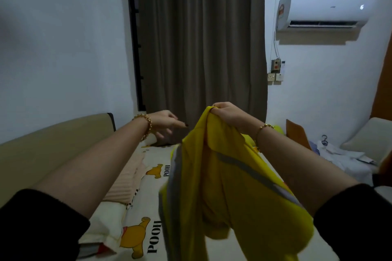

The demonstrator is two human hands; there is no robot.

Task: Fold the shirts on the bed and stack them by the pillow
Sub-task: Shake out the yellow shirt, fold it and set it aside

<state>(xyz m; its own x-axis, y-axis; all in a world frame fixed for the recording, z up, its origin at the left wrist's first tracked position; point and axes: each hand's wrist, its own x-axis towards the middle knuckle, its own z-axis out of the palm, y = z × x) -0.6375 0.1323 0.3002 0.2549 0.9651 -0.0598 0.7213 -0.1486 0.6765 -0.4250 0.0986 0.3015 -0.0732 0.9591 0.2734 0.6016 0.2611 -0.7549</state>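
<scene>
Since the yellow shirt is just hanging limp from one pinched spot, you can tell it's light, floppy fabric with zero stiffness, so it'll bunch and twist unless it's held at two points. Right hand is closed tight on a bit of the top edge, holding it up above the bed, and the rest droops down toward the Pooh-print sheet. Left hand is loose and open, fingers spread, holding nothing, just beside the shirt's top. I'd say the smart place to grab is the matching shoulder or corner on the other side, then shake it flat. Grey stripes look like a handy guide. Folded peach knit sits left of the shirt on the bed.
</scene>
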